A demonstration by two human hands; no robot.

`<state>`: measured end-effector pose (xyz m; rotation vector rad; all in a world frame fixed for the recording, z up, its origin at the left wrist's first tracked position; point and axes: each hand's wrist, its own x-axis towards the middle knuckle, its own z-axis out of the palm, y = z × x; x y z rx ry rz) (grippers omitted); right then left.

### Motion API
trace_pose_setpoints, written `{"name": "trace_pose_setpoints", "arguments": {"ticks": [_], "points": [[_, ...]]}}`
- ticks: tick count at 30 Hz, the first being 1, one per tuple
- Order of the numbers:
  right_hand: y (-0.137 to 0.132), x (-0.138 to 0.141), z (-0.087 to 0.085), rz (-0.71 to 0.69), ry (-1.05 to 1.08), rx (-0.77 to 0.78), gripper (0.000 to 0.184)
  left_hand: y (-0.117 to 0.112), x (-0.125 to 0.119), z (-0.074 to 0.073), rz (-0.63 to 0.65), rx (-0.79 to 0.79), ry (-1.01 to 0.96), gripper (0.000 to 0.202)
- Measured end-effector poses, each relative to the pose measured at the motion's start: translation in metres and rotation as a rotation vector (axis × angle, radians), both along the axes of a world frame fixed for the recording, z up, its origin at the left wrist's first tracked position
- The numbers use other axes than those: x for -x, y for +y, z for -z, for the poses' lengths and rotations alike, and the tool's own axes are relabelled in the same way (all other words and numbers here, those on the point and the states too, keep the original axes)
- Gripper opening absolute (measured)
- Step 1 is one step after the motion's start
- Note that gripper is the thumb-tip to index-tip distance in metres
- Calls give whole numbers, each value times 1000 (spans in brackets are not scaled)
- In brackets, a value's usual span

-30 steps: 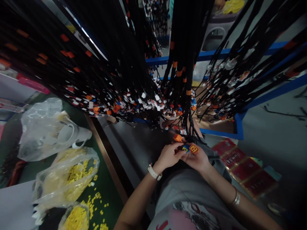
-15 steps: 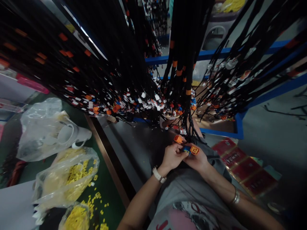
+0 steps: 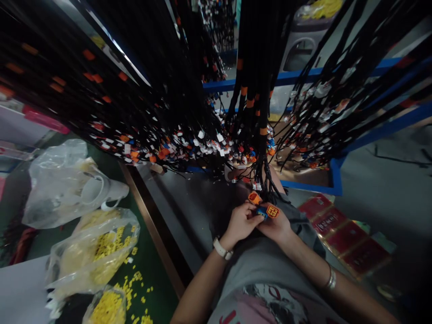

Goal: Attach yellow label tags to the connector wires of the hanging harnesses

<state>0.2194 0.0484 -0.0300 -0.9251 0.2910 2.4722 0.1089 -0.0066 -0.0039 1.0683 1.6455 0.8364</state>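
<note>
Orange connector (image 3: 272,211): faces camera | long axis: unclear | hands: left (image 3: 240,222) pinching blue connector (image 3: 261,212), right (image 3: 278,227) holding orange

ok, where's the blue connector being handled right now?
Head view, lower half, right of centre: the blue connector is at the left hand, immediately left of the yellow-and-red-faced connector by the right hand.

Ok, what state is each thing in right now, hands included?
Left hand, closed on the blue connector
Right hand, partly curled; grip unclear
Blue connector, held
Right orange connector, patterned face showing
Black cables, hanging in bundles
Yellow pieces, some bagged, some loose on the green tabletop
White jug, upright or tipped, unclear
Red packaging, lying flat
</note>
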Motion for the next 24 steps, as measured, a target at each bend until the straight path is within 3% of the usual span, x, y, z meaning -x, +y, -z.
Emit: {"name": "trace_pose_setpoints", "arguments": {"ticks": [4, 11, 18, 21, 24], "points": [[0, 1, -3, 16, 16, 59, 24, 2, 10, 5, 20, -23, -157, 22], [2, -1, -1, 5, 0, -17, 22, -4, 0, 6, 26, -117, 108, 25], [1, -2, 0, 4, -8, -13, 29, -17, -3, -3, 7, -51, 196, 25], [0, -5, -4, 44, 34, 12, 30, -35, 20, -10, 14, 31, 266, 20], [2, -8, -7, 56, 49, 79, 24, -66, 64, -23, -29, 115, 465, 19]]}}
